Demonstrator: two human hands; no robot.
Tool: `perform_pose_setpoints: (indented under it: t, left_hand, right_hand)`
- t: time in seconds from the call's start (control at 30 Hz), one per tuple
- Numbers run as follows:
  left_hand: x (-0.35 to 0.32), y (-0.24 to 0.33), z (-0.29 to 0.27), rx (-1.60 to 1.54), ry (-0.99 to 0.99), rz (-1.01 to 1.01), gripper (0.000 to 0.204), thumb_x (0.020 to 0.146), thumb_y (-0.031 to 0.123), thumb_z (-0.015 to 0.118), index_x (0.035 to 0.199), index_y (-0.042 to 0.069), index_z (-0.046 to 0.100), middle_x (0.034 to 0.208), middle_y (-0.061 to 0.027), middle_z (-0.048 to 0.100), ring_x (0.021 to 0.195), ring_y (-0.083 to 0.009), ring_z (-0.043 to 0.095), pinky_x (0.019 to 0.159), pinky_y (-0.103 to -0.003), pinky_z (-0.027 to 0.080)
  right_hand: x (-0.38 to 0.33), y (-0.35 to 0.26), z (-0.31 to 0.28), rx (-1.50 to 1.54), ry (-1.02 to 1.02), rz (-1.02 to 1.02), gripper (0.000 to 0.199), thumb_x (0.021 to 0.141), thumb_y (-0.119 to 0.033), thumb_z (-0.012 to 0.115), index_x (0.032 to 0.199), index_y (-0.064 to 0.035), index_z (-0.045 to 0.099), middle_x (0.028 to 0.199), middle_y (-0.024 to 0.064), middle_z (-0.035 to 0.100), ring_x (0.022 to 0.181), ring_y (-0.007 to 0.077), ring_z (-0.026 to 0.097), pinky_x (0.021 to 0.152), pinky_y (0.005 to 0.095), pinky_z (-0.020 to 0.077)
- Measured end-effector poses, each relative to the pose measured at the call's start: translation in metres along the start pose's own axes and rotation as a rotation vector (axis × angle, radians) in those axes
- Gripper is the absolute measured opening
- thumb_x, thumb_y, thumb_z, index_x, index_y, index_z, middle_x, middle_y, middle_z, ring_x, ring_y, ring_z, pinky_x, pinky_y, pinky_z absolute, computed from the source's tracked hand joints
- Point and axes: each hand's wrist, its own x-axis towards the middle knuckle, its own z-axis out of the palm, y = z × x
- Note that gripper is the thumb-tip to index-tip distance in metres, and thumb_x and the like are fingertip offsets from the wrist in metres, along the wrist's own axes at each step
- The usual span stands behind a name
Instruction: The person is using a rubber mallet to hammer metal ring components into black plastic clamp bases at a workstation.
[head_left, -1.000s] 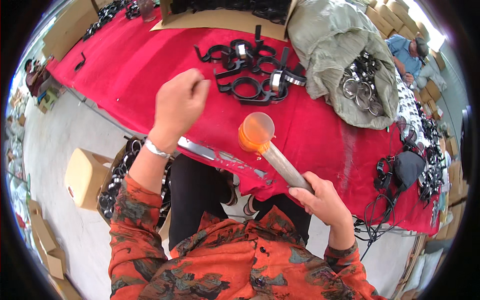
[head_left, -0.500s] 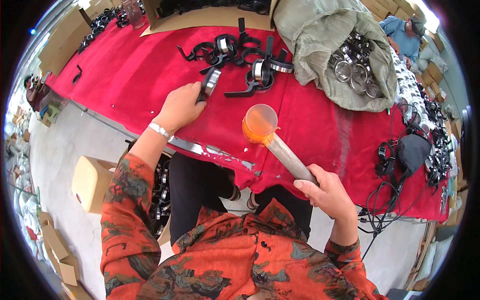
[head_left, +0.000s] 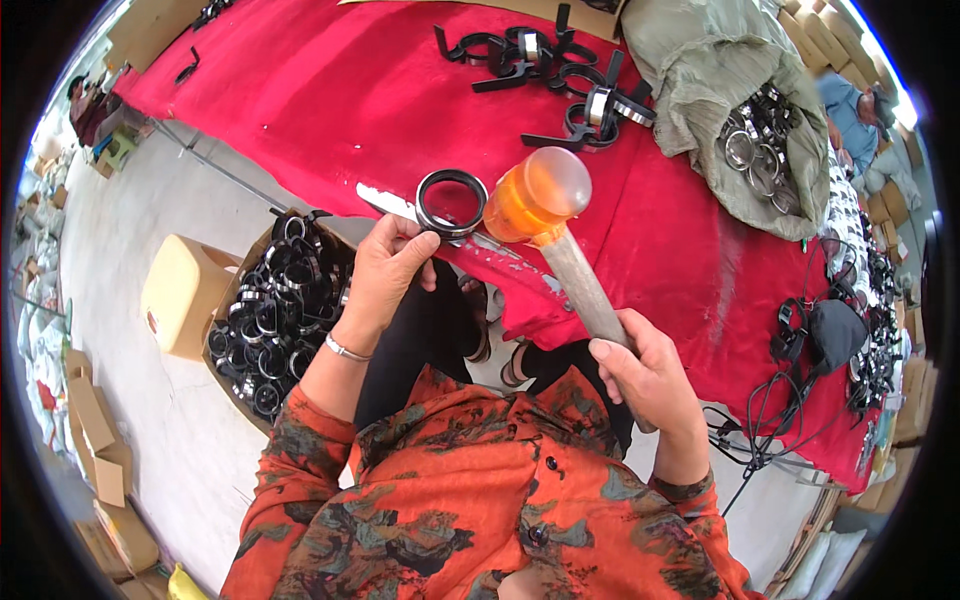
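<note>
red tablecloth (head_left: 330,90), green sack (head_left: 700,70), cardboard box (head_left: 180,295)

**Both hands raised, each closed in a grip**

The left hand (head_left: 385,268) is held up in front of the body, its forearm rising from a patterned orange sleeve pushed back below the elbow. A thin bracelet is worn at the left wrist. The fingers are curled inward and the thumb is pressed across toward them, so that a pinching grip is formed at the fingertips.

The right hand (head_left: 650,375) is kept lower and closer to the chest. Its fingers are wrapped tight in a full fist grip, with the thumb laid on top. The right wrist is bent slightly, and the cuff is seen just behind it.
</note>
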Motion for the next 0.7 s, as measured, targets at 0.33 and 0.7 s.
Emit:
perform_pose_setpoints:
  t: [0.33, 0.7]
  left_hand:
    - [-0.017, -0.028, -0.017, -0.12, -0.017, 0.114, 0.029, 0.092, 0.021, 0.06, 0.107, -0.003, 0.053, 0.084, -0.0074, 0.062, 0.078, -0.0156, 0.06, 0.077, -0.03, 0.048]
    - [-0.008, -0.032, -0.011, 0.046, -0.002, 0.236, 0.02, 0.097, 0.017, 0.049, 0.088, 0.001, 0.055, 0.07, -0.0009, 0.055, 0.067, -0.0087, 0.052, 0.066, -0.024, 0.043]
  right_hand:
    - [0.007, -0.001, 0.023, -0.098, 0.041, -0.031, 0.028, 0.09, -0.025, 0.064, 0.1, 0.0003, 0.056, 0.064, -0.0007, 0.051, 0.052, 0.0057, 0.048, 0.047, 0.0238, 0.039]
    - [-0.005, -0.01, 0.04, -0.671, 0.102, -0.335, 0.026, 0.088, -0.017, 0.062, 0.105, -0.0003, 0.052, 0.066, 0.0149, 0.057, 0.059, 0.0249, 0.058, 0.057, 0.0361, 0.0467]
